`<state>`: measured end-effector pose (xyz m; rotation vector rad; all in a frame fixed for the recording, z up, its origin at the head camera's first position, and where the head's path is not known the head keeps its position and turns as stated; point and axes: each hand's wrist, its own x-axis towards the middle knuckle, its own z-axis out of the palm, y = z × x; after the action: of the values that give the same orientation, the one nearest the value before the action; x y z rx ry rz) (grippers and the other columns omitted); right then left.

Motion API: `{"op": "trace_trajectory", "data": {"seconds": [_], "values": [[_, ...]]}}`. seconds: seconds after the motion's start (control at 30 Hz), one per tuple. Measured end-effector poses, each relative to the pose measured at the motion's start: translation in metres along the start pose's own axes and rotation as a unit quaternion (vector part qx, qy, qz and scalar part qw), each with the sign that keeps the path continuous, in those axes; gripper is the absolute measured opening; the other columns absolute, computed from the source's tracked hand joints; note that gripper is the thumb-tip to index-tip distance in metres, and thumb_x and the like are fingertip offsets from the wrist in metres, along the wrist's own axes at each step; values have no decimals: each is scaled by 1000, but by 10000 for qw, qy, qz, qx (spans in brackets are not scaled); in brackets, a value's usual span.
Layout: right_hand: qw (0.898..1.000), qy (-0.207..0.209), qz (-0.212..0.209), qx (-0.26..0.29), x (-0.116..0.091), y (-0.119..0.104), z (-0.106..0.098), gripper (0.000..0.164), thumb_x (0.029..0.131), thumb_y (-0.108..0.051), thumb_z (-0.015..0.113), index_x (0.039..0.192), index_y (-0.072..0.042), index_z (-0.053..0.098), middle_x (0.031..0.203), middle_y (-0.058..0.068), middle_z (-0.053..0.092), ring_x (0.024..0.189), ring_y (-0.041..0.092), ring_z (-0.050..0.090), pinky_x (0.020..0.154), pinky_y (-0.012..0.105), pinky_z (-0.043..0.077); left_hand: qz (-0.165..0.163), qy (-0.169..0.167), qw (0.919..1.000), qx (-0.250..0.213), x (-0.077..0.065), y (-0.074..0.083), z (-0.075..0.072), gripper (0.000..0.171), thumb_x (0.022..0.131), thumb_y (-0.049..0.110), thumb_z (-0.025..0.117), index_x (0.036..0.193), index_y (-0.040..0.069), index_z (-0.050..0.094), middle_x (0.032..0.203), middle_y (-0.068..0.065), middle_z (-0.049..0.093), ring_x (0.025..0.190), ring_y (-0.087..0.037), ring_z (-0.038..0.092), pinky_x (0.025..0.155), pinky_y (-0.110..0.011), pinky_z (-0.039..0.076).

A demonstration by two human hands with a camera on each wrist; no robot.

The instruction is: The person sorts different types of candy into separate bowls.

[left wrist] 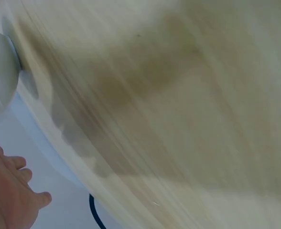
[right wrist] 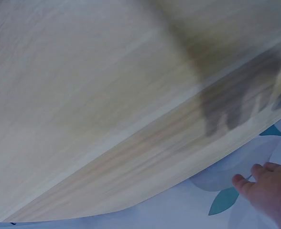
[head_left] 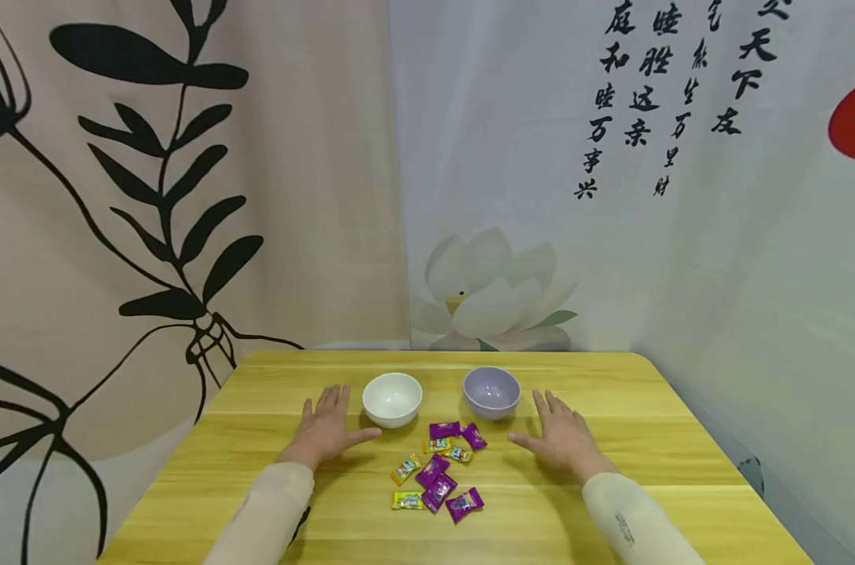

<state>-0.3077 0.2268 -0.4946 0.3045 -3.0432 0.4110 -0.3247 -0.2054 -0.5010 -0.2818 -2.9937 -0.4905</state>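
My left hand [head_left: 326, 428] is spread beside the white bowl [head_left: 392, 400], thumb pointing toward its base, and holds nothing. On the other side my right hand [head_left: 560, 436] is likewise spread and empty, just right of and below the lilac bowl [head_left: 492, 392]. Between the hands lie several wrapped candies: purple ones such as this purple candy [head_left: 465, 504], and yellow ones such as this yellow candy [head_left: 408, 501]. In the left wrist view the left hand [left wrist: 11, 191] shows near the white bowl [left wrist: 1, 71]. The right wrist view has the right hand [right wrist: 269, 191] at its lower right.
The wooden table [head_left: 258, 518] has rounded far corners. Behind it hangs a cloth backdrop [head_left: 329, 196] with dark plants, a lotus and writing. Shadows of both hands fall on the tabletop.
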Motion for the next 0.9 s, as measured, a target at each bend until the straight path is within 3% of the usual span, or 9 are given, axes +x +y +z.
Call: {"op": "trace_trajectory", "data": {"seconds": [0.33,0.63,0.9], "values": [[9995,-4,-209,232,-4,-13,5,101,87,-70,56,156,-3,25,154,27,31,136,51,34,106,66,30,-68,-70,9986,-527,8,12,-2,125,72,75,70,155,-3,19,156,-28,25,144,-45,20,114,-64,7],[9954,413,-513,697,-8,-31,16,80,91,-52,65,149,-2,41,142,27,48,129,48,46,103,62,37,-140,-125,9942,-1056,15,17,3,129,69,74,73,155,-4,18,156,-26,28,144,-43,23,115,-62,13],[9855,713,-1057,1116,-13,-52,26,55,89,-36,74,131,-4,59,124,14,62,106,31,63,88,50,52,-160,-187,9893,-1438,20,21,5,125,71,67,78,155,-5,20,155,-26,31,143,-44,26,114,-61,17]]}}
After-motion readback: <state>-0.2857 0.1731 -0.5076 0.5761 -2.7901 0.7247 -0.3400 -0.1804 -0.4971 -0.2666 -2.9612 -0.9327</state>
